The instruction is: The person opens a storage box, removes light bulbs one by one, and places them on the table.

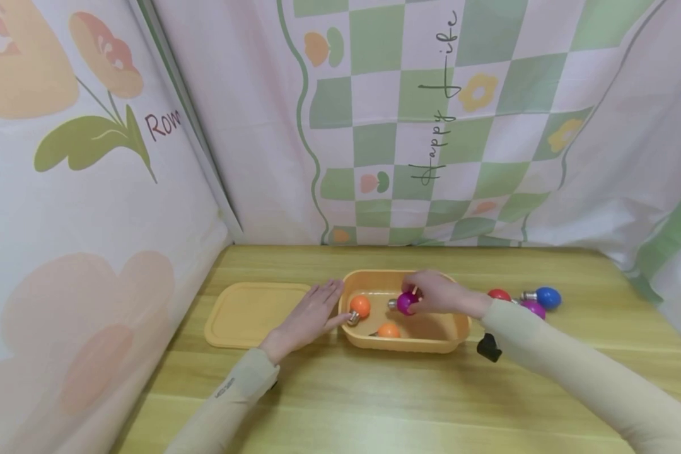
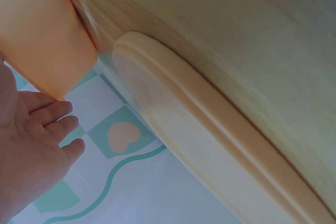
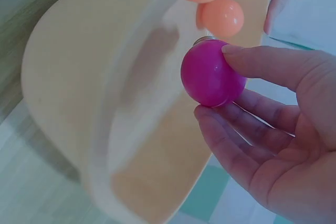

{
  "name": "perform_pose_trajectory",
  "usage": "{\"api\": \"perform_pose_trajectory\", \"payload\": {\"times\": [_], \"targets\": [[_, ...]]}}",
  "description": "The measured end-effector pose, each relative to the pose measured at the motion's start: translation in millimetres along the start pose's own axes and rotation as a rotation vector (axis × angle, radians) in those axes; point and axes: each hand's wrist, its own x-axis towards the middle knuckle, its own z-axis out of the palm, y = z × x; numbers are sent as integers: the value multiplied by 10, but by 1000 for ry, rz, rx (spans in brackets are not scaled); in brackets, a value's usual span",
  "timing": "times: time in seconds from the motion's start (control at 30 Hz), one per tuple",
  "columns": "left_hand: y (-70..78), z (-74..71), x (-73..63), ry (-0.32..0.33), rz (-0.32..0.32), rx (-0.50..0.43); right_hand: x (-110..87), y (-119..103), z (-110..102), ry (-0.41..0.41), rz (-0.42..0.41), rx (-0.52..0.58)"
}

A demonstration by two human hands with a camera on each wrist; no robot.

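A purple light bulb with a silver screw base is pinched between the thumb and fingers of my right hand. The hand holds it over the inside of a yellow-orange plastic box. Inside the box lie an orange bulb at the left end and another orange bulb by the near wall. My left hand has its fingers extended at the box's left rim; in the left wrist view its fingertips are by the box wall. It grips nothing.
Left of the box, a flat yellow lid lies on the wooden table. To the right are a blue bulb, a red bulb and a purple bulb, partly behind the right forearm. Patterned curtains hang behind and at the left.
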Motion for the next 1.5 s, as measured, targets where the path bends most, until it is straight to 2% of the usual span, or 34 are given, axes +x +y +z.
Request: {"api": "perform_pose_trajectory", "payload": {"times": [0.17, 0.53, 0.83, 1.13, 1.5], "targets": [[-10, 10, 2, 5, 0, -3, -82, 72, -59, 11, -9, 67], [-6, 7, 3, 4, -4, -3, -226, 152, -166, 59, -8, 50], [7, -4, -3, 4, -1, 0, -350, 225, -298, 112, 13, 97], [9, -1, 3, -2, -4, -4, -524, 307, -470, 183, 86, 124], [23, -17, 0, -4, 3, -10, -762, 426, -665, 240, 211, 44]]}}
